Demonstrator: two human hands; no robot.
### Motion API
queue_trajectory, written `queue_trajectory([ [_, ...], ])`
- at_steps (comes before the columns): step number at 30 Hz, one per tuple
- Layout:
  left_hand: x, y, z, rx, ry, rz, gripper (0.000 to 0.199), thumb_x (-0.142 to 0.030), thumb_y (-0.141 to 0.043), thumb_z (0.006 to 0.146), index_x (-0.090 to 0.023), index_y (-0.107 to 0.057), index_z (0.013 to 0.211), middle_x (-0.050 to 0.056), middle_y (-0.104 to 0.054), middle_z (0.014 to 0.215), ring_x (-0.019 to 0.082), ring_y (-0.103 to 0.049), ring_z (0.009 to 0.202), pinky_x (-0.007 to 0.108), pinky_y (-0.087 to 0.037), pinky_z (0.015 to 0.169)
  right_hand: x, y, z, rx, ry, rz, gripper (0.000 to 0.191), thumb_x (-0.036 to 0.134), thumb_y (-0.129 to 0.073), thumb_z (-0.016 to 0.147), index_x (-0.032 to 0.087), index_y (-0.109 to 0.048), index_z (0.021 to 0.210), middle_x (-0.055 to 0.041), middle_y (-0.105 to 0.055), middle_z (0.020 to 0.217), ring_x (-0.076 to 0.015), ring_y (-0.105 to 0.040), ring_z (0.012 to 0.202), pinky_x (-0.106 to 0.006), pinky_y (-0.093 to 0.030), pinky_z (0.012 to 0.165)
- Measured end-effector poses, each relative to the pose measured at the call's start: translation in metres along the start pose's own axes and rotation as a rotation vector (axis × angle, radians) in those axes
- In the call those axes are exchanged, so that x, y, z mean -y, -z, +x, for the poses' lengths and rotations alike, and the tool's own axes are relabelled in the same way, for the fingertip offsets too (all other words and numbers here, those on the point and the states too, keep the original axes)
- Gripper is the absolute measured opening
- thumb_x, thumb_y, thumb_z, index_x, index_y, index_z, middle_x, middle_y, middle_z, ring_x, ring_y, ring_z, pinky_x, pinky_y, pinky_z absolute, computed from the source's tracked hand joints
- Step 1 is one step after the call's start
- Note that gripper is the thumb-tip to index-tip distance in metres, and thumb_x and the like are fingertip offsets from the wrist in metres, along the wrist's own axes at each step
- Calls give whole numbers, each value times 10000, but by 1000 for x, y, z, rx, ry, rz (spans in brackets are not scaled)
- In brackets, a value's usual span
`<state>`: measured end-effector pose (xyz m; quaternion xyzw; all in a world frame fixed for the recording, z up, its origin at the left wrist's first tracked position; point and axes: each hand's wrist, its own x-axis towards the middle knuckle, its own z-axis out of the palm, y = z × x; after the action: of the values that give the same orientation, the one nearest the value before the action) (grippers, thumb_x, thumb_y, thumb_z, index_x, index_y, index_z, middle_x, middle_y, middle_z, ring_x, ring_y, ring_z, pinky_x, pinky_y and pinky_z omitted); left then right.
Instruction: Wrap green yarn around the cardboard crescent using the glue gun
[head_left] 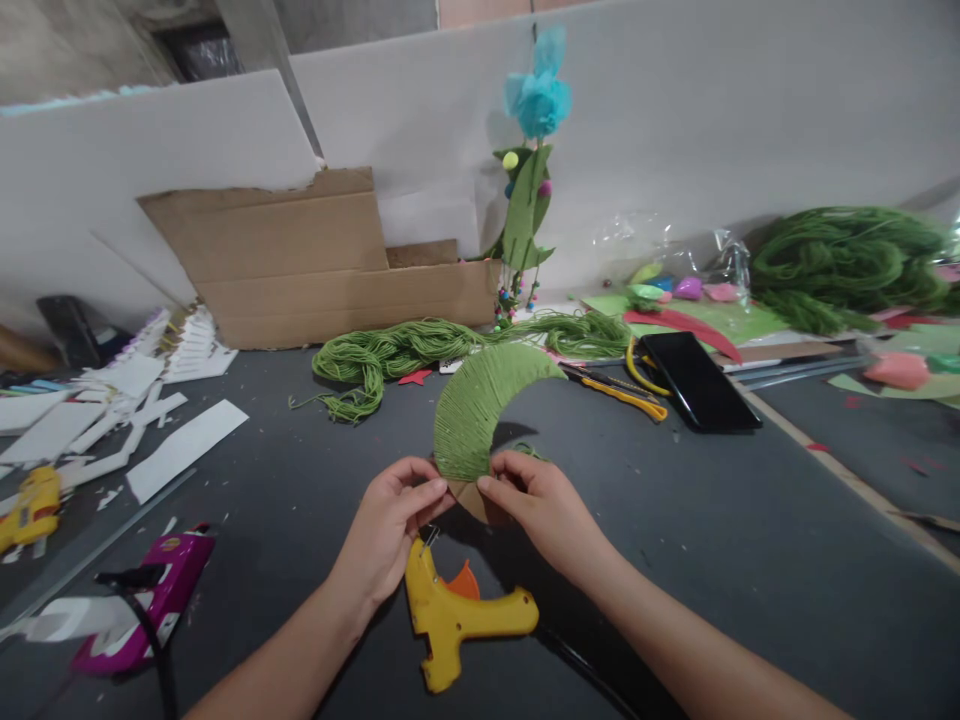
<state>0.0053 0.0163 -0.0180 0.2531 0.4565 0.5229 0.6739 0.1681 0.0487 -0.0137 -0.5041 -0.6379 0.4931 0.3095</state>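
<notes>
A cardboard crescent wound with green yarn [472, 410] is held up between my two hands over the dark table. Bare brown cardboard shows at its lower end. My left hand [394, 520] pinches the left edge there between thumb and fingers. On the right edge, my right hand [544, 510] pinches it in the same way. Just below the hands lies a yellow hot glue gun [472, 615] with an orange trigger. Behind the crescent a loose skein of green yarn [390, 350] rests on the table.
A black phone [701, 380] and a yellow utility knife [622, 397] lie to the right. White foam scraps [184, 450], a purple device [154, 600] and another yellow glue gun [31, 508] are on the left. Cardboard [300, 270] and a hanging blue flower decoration [538, 100] stand behind.
</notes>
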Motion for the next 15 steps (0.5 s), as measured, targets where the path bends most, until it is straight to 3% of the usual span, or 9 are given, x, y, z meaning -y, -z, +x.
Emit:
queue_trajectory([
  [9, 3, -5, -2, 13, -98, 193, 85, -243, -586, 763, -169, -546, 774, -11, -632, 726, 110, -605, 666, 230, -469, 683, -10, -5, 1, 15, -3, 64, 216, 264, -514, 727, 198, -380, 571, 61, -336, 538, -100, -338, 526, -219, -272, 489],
  [12, 1, -6, -4, -50, -153, 335, 121, -285, -558, 775, -174, -541, 821, -23, -608, 662, 116, -588, 605, 246, -475, 641, -4, -6, -2, 1, -6, 122, 208, 260, -548, 716, 196, -407, 577, 62, -355, 539, -100, -350, 526, -221, -291, 501],
  [15, -5, -8, -8, -132, -264, 455, 83, -259, -552, 764, -177, -537, 771, -44, -563, 615, 91, -536, 547, 207, -446, 579, 4, -5, -5, 33, 2, 303, 131, 277, -606, 700, 185, -521, 661, 40, -476, 610, -114, -437, 594, -229, -356, 586],
])
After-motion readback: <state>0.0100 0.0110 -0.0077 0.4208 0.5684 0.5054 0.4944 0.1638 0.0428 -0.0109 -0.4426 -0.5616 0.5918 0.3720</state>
